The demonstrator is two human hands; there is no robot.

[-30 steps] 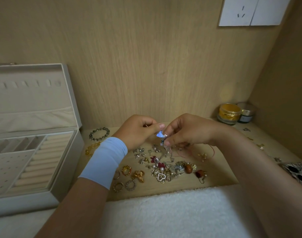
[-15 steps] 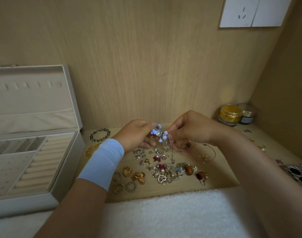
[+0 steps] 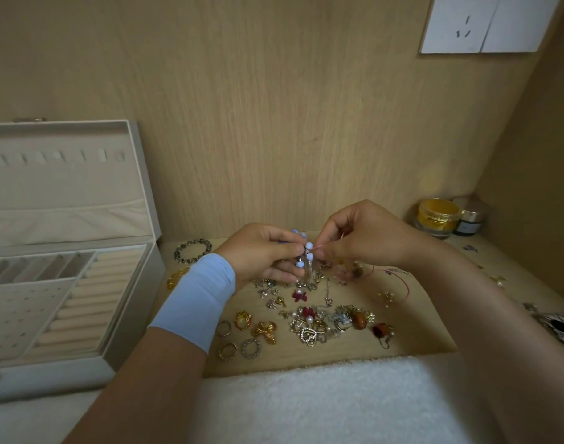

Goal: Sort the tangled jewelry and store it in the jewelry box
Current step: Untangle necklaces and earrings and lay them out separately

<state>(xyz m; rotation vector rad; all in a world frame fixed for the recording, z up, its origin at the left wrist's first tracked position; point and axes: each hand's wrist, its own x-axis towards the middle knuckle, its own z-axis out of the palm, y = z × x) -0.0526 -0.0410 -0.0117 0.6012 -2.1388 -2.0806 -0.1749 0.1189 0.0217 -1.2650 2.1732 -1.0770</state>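
Above the wooden shelf, my left hand (image 3: pixel 261 251) and my right hand (image 3: pixel 364 237) meet fingertip to fingertip over a small blue-beaded piece (image 3: pixel 304 253). The left hand pinches the beaded piece; the right pinches a thin red cord (image 3: pixel 402 285) tangled with it, which trails down to the right. A silver pendant hangs below the beads. Under the hands lies a pile of tangled jewelry (image 3: pixel 319 322): rings, bows, hearts, pearls and red flowers. The open beige jewelry box (image 3: pixel 127 302) stands at the left, its ring rolls and slots showing.
A dark bead bracelet (image 3: pixel 192 250) and a yellow bead bracelet (image 3: pixel 175 277) lie beside the box. Two cosmetic jars (image 3: pixel 437 217) stand in the back right corner. A white fluffy towel (image 3: pixel 306 402) covers the front edge. Small loose pieces scatter at the right.
Both hands have lifted slightly and drawn a little apart, exposing more of the blue beads between them. The red cord now stretches from the right fingers.
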